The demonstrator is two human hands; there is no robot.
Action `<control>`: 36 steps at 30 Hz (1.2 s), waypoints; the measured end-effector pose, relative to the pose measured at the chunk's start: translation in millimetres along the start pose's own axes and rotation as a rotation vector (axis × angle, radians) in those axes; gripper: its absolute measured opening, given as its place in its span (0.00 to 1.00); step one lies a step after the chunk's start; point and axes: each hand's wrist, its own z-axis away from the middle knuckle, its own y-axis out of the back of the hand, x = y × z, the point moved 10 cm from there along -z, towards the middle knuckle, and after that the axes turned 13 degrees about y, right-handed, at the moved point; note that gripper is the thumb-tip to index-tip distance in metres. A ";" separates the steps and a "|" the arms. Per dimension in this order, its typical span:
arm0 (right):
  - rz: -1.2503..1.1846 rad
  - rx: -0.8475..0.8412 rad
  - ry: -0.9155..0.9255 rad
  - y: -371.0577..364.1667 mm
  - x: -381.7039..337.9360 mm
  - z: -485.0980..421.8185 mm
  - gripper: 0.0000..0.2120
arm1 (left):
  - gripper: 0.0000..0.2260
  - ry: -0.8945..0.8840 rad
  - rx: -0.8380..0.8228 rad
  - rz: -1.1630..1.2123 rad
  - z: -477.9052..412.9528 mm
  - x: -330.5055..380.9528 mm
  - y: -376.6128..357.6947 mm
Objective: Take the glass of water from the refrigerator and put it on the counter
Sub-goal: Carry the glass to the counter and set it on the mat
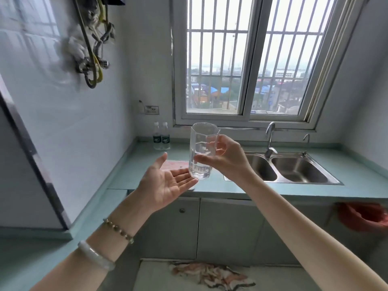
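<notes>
Your right hand (pixel 228 160) has its grip closed round the glass of water (pixel 202 151), held upright in the air above the desk (pixel 147 164), left of the sink (pixel 294 171). Your left hand (pixel 165 185) lies open and empty, palm up, fingertips just under the glass's base. The long axis stands vertical, so I judge the coming move a straight descent to the desk.

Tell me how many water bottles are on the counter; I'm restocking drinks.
2. Both stand side by side in the counter's back left corner, below the wall socket: the left bottle and the right bottle. None other shows.
</notes>
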 end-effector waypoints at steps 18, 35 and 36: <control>-0.037 -0.098 -0.005 -99.1 128.2 -138.6 0.23 | 0.35 -0.040 0.105 0.101 -122.3 123.8 101.5; -0.090 -0.204 -0.063 -186.6 335.6 -275.0 0.27 | 0.36 0.058 0.211 0.160 -323.3 236.7 211.4; -0.101 -0.219 -0.079 -193.5 349.4 -276.1 0.27 | 0.36 0.073 0.213 0.163 -332.9 236.9 220.6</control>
